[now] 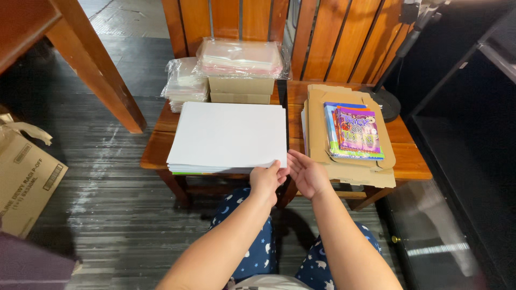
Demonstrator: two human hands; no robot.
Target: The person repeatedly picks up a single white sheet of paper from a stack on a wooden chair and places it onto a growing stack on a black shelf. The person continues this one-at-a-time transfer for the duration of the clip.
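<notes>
A thick stack of white sheets point(228, 134) lies on a low wooden stool point(158, 147) in front of me. My left hand point(267, 180) pinches the stack's near right corner, thumb on top. My right hand point(307, 174) is beside it, palm turned up and fingers apart, touching the same corner and holding nothing. To the right, on a second wooden stool point(411, 158), a small pile of colourful booklets point(355, 131) rests on flattened brown cardboard pieces point(349, 172).
Behind the white stack sit a brown cardboard box point(241, 89) topped with clear plastic sleeves point(239, 56), and another bundle of sleeves point(185, 86). A carton point(27, 180) stands at left, a table leg point(102, 80) behind it, a dark stand base point(388, 102) and black shelf at right.
</notes>
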